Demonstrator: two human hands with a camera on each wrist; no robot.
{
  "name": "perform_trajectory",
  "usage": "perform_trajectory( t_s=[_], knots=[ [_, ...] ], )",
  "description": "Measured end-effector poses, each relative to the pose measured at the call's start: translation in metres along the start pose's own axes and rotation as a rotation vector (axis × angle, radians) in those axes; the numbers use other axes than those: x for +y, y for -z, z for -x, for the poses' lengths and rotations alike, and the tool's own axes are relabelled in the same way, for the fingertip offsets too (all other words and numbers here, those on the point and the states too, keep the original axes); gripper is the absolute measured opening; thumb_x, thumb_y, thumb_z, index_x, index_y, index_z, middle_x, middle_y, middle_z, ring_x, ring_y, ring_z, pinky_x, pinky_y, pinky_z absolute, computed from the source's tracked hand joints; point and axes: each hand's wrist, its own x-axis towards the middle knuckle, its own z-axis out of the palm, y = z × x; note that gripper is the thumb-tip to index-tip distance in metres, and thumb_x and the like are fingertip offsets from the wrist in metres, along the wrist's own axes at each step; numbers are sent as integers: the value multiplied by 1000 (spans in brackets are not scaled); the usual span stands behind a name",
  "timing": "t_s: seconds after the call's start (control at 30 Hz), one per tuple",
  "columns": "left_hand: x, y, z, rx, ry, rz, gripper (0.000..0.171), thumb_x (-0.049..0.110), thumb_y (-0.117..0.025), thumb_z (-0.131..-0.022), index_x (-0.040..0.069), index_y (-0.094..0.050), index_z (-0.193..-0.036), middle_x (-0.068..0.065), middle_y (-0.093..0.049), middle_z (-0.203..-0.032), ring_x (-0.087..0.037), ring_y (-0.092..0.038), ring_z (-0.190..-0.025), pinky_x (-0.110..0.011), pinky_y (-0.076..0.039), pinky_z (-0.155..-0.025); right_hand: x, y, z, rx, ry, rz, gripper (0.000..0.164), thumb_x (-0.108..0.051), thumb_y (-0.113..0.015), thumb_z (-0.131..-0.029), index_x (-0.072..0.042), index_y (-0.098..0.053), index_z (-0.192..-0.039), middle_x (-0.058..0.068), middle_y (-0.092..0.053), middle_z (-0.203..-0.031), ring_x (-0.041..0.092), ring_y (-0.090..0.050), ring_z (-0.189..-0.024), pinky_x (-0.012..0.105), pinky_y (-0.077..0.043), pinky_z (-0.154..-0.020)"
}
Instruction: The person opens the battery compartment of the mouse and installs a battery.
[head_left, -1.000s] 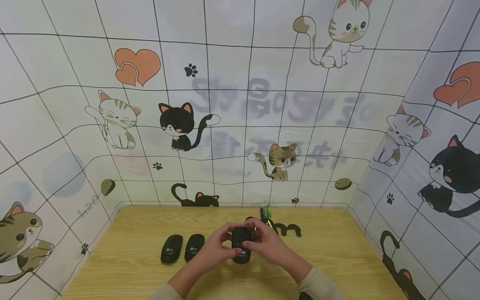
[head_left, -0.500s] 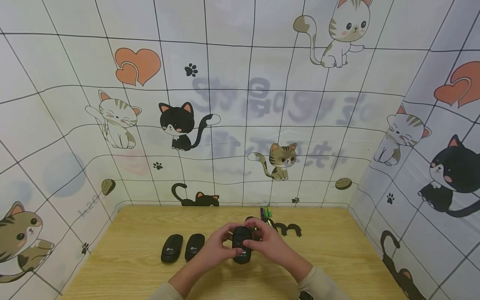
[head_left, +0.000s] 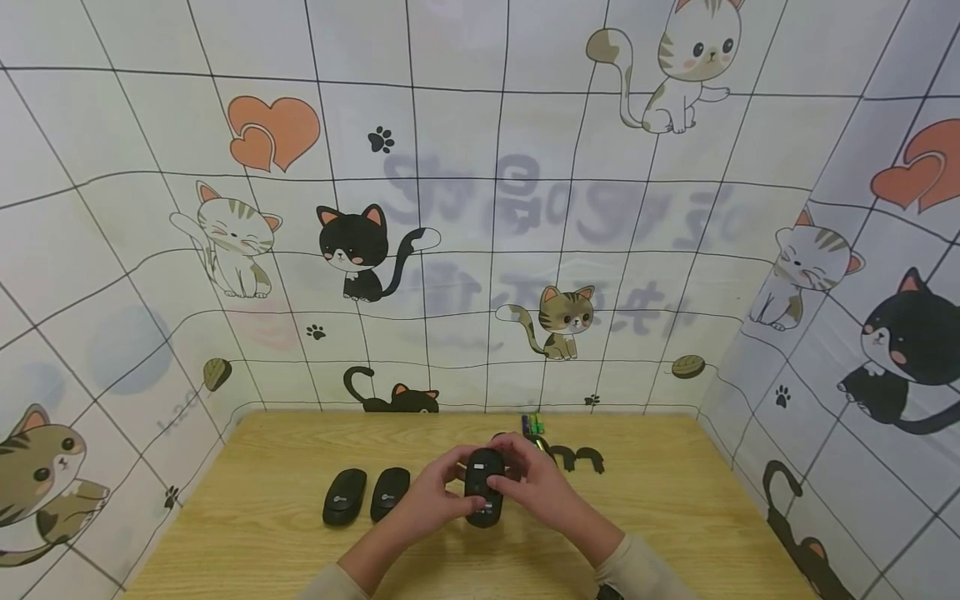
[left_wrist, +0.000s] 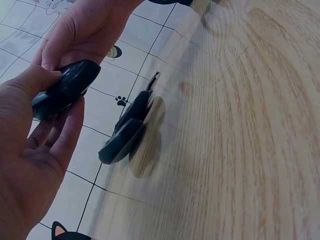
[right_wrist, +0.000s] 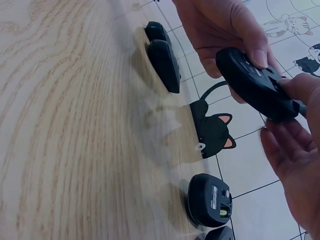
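A black computer mouse (head_left: 484, 492) is held up between both hands, its labelled underside facing me in the head view. My left hand (head_left: 435, 492) grips its left side, thumb on the underside near the lower end. From the right, my right hand (head_left: 542, 487) grips it too, with the thumb pressing on the middle of the underside. In the right wrist view the right thumb lies beside a recess in the mouse, and the left thumb rests on its label. Fingers behind the mouse are partly hidden.
Two black mice (head_left: 344, 497) lie right side up on the wooden table (head_left: 262, 475), left of the hands. Beyond the right hand are an overturned mouse (right_wrist: 210, 200) with a battery showing, curved black covers (head_left: 589, 459) and loose batteries (head_left: 532, 424). A cat-patterned cloth (head_left: 465, 333) stands behind.
The held mouse has tilted slightly, so a white label near its upper end now shows. The right fingers have shifted a little at its top edge; both hands stay in place.
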Motion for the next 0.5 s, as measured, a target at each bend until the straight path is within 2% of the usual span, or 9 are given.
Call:
perform_trajectory(
  t_s=[0.13, 0.23, 0.37, 0.5],
  knots=[
    [0, 0, 0, -6, 0, -7, 61, 7, -88, -95, 19, -63, -149, -11, -60, -130, -28, -67, -113, -37, -68, -84, 2, 0, 1, 52, 38, 46, 43, -19, -81, -104, -19, -64, -143, 0, -72, -133, 21, -67, -118, 37, -58, -95],
    [0, -1, -1, -13, 4, -6, 59, 8, -87, -95, 18, -64, -148, -11, -60, -131, -28, -67, -113, -37, -68, -84, 3, 1, 1, 80, 57, 62, 42, -20, -81, -104, -19, -65, -143, 0, -74, -126, 19, -66, -108, 33, -56, -86],
    [1, -1, -1, -13, 17, -14, 58, 7, -87, -94, 19, -65, -147, -10, -60, -133, -29, -66, -113, -37, -67, -84, 4, 2, 0, 110, 55, 59, 41, -18, -81, -104, -19, -65, -142, 2, -73, -113, 19, -62, -93, 30, -53, -80],
    [2, -2, -1, -12, 37, -34, 60, 8, -87, -94, 23, -65, -147, -8, -60, -135, -29, -65, -114, -36, -66, -84, 5, 2, -1, 146, 59, 21, 40, -13, -80, -104, -17, -66, -141, 4, -73, -108, 20, -65, -91, 28, -57, -81]
  ],
)
